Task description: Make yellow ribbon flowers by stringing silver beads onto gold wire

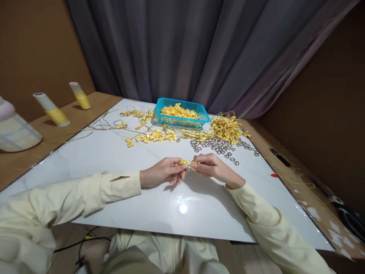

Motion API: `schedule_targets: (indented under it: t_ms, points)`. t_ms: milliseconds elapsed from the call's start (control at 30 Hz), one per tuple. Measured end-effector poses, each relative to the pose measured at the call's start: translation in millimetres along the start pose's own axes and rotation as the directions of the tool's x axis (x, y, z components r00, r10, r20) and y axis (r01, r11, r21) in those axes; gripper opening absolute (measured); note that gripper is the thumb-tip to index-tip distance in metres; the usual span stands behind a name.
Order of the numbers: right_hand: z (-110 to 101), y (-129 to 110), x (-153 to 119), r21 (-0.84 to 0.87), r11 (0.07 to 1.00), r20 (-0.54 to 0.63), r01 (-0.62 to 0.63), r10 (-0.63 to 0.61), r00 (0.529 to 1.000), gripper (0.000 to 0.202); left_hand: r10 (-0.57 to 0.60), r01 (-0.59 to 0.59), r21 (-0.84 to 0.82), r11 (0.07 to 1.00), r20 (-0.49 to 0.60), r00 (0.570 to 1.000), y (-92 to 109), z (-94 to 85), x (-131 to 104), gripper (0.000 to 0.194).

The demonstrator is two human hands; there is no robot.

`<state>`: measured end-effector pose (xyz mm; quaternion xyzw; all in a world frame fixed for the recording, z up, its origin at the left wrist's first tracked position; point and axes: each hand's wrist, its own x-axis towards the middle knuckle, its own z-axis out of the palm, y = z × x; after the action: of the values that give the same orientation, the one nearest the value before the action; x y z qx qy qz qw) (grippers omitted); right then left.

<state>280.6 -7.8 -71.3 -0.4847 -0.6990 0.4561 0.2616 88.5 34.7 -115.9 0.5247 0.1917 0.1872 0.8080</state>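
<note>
A yellow ribbon bow [183, 162] with a small silver piece [188, 167] on it is held between my two hands, above the white tabletop. My left hand [165, 170] pinches the bow's left part between thumb and fingers, its lower fingers curled loosely beneath. On the other side, my right hand [209, 166] grips the bow's right end with thumb and forefinger. Just beyond my right hand lie many loose silver pieces [218, 145]. Yellow bows [156, 136] are strewn farther back, and a bunch of bows on gold cords [226, 128] sits at the back right.
A blue basket [181, 121] of yellow bows stands at the back. Gold cords [194, 133] lie before it. At left are two thread cones [57, 114] [81, 97] and a pale bottle [17, 131]. Black scissors [349, 217] and a black tool [280, 157] lie at right.
</note>
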Motion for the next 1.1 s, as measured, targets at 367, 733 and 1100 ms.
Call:
schedule_targets:
  t_ms: [367, 733, 1100]
  points:
    - [5.7, 6.4, 4.1, -0.356, 0.930, -0.305, 0.088, -0.205, 0.930, 0.037, 0.342, -0.191, 0.402, 0.896, -0.348, 0.873, -8.4, 4.5, -3.0, 0.052]
    - [22.3, 11.1, 3.4, -0.553, 0.756, -0.076, 0.350, -0.464, 0.882, 0.018, 0.240, -0.163, 0.344, 0.925, -0.193, 0.951, -0.5, 8.2, -3.9, 0.037]
    - [22.3, 9.5, 2.2, -0.526, 0.797, -0.172, 0.297, -0.442, 0.881, 0.025, 0.174, -0.164, 0.058, 0.985, -0.299, 0.938, -4.3, 0.4, 5.4, 0.037]
